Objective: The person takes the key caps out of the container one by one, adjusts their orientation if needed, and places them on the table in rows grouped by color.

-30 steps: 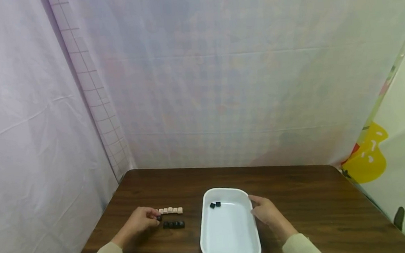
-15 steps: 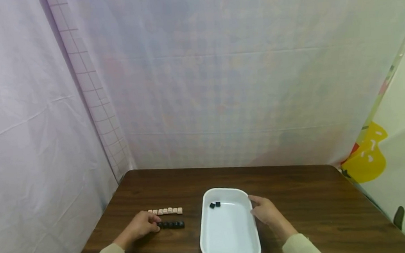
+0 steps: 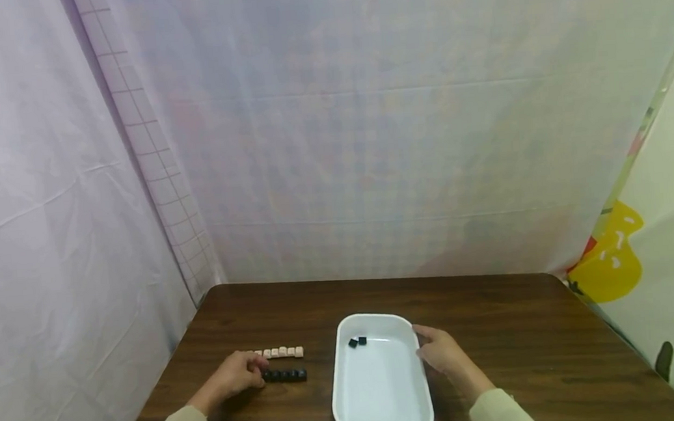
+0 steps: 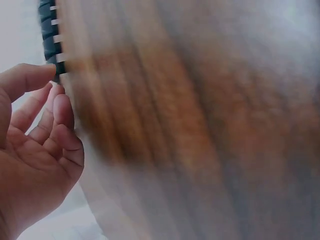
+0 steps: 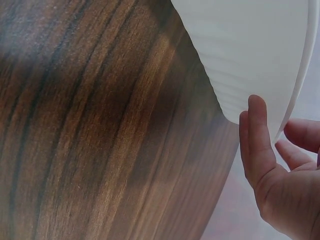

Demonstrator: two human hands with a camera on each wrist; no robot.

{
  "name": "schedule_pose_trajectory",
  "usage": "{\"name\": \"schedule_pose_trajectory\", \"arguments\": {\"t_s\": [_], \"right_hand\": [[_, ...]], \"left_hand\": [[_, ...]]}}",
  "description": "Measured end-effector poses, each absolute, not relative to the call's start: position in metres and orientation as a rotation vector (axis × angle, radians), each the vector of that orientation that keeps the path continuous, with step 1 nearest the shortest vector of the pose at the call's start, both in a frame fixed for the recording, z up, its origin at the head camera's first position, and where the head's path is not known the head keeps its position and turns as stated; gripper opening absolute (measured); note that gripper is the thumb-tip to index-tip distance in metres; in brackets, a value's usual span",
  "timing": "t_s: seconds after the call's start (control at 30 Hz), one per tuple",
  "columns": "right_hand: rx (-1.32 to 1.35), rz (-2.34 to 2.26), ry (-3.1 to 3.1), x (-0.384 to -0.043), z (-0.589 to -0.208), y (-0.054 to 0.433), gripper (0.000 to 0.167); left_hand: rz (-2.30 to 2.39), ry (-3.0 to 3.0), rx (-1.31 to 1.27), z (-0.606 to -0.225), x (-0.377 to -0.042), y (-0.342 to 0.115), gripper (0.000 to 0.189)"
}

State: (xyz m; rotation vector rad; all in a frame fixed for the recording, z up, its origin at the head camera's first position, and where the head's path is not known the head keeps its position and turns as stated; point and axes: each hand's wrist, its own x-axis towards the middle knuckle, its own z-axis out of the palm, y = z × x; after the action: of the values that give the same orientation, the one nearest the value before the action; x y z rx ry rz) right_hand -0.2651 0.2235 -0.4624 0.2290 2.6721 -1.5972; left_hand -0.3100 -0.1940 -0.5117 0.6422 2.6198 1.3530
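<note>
My left hand (image 3: pixel 235 372) pinches the end black keycap (image 4: pixel 58 70) between thumb and fingertip, at the left end of a row of black keycaps (image 3: pixel 286 375) on the table. Just behind lies a row of cream keycaps (image 3: pixel 282 352), its left end partly hidden by the hand. On the right, my right hand (image 3: pixel 443 352) grips the side of a white rectangular tub (image 3: pixel 335 393), with the thumb over the rim and fingers (image 5: pixel 258 130) along the outer wall. Two black keycaps (image 3: pixel 358 342) lie inside the tub near its far end.
The dark wood-grain table (image 3: pixel 516 341) extends on both sides of the tub. White curtains (image 3: pixel 367 136) hang behind it and at the left. A white sheet with yellow shapes (image 3: pixel 611 269) hangs at the right.
My left hand has brought a black keycap toward me, from beside the cream row to the left end of the black row. The right hand and the tub have stayed in place.
</note>
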Motion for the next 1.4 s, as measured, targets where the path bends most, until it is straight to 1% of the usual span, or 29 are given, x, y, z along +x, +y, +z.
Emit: {"name": "schedule_pose_trajectory", "arguments": {"t_s": [0.07, 0.23, 0.47, 0.63, 0.87, 1.17, 1.4], "right_hand": [[0.221, -1.592, 2.675, -0.265, -0.462, 0.223, 0.059], [0.21, -1.627, 2.665, -0.265, -0.463, 0.223, 0.06], [0.224, -1.637, 2.647, -0.265, -0.464, 0.223, 0.06], [0.233, -1.622, 2.651, -0.265, -0.465, 0.223, 0.06], [0.228, -1.626, 2.657, -0.264, -0.464, 0.222, 0.06], [0.214, -1.662, 2.647, -0.264, -0.464, 0.222, 0.061], [0.197, -1.671, 2.65, -0.263, -0.464, 0.222, 0.062]], "left_hand": [[1.368, 2.623, 0.653, -0.508, -0.31, -0.194, 0.032], [1.368, 2.706, 0.622, -0.49, -0.314, -0.18, 0.03], [1.354, 2.743, 0.682, -0.457, -0.32, -0.131, 0.025], [1.357, 2.727, 0.712, -0.445, -0.324, -0.096, 0.022], [1.22, 2.807, 0.799, -0.442, -0.333, -0.064, 0.022], [0.896, 2.95, 0.905, -0.451, -0.343, -0.031, 0.024], [0.764, 2.952, 0.767, -0.464, -0.347, -0.01, 0.023]]}}
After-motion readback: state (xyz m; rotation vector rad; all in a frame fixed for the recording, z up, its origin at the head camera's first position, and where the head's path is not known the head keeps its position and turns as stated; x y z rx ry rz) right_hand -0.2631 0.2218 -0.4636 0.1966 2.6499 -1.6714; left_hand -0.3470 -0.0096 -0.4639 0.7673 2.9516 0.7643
